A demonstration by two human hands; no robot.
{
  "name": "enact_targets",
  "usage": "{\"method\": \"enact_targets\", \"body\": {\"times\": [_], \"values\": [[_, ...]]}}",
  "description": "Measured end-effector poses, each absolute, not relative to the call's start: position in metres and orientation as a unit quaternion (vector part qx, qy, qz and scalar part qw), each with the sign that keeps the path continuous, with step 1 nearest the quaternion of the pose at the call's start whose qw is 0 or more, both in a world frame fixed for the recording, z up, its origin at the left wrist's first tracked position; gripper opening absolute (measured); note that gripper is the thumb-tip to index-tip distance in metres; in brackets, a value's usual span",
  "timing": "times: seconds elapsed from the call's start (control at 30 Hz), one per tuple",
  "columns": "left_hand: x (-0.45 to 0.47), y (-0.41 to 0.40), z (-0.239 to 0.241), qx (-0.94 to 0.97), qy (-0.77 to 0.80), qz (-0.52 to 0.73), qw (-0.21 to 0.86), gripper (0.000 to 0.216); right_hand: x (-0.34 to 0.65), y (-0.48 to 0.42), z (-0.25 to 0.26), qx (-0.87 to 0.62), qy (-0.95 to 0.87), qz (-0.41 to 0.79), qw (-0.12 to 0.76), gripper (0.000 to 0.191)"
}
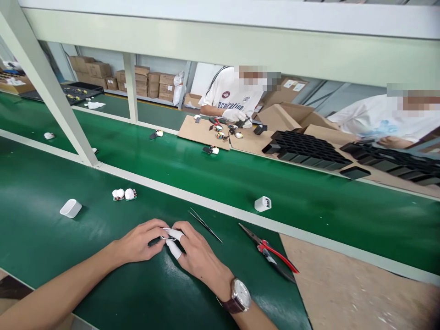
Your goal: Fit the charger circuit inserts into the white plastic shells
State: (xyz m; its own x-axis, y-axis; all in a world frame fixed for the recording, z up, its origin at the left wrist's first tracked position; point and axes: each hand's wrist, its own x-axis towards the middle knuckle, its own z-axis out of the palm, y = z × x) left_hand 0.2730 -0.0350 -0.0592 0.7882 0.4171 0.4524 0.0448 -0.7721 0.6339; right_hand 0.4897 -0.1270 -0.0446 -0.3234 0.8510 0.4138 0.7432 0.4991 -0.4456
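Over the green work surface, my left hand [146, 240] and my right hand [194, 250] meet at a small white plastic housing [165, 237]. Fingertips of both hands pinch it, and something dark shows at its opening; much of it is hidden. White finger cots cover the thumb and index finger of my right hand. Tweezers [206, 226] lie just beyond that hand, and long-nose pliers [268, 252] with red and black handles rest to its right. Two small circuit boards [124, 195] with white tops sit beyond my left hand. Farther left lies an empty white housing [71, 208] on its side.
A pale rail [154, 185] separates my bench from a green conveyor belt [185, 165], which carries a white housing [263, 204] and several small assemblies. Brown board [343, 284] covers the right side. Across the belt, two people work near rows of black cases [305, 149].
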Motion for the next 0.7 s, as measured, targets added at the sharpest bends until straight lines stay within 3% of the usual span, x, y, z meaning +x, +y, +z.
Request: {"method": "enact_targets", "body": {"times": [0.3,0.43,0.7], "values": [[0.274,-0.035,-0.057,0.889,0.106,0.332,0.296,0.021,0.496,-0.127,-0.039,-0.496,-0.791,0.16,0.322,0.028],[0.274,-0.034,-0.059,0.89,0.118,0.319,0.304,0.018,0.504,-0.122,-0.047,-0.5,-0.721,0.24,0.415,0.026],[0.275,-0.034,-0.056,0.882,0.096,0.343,0.31,0.023,0.501,-0.122,-0.072,-0.543,-0.678,0.215,0.446,0.032]]}}
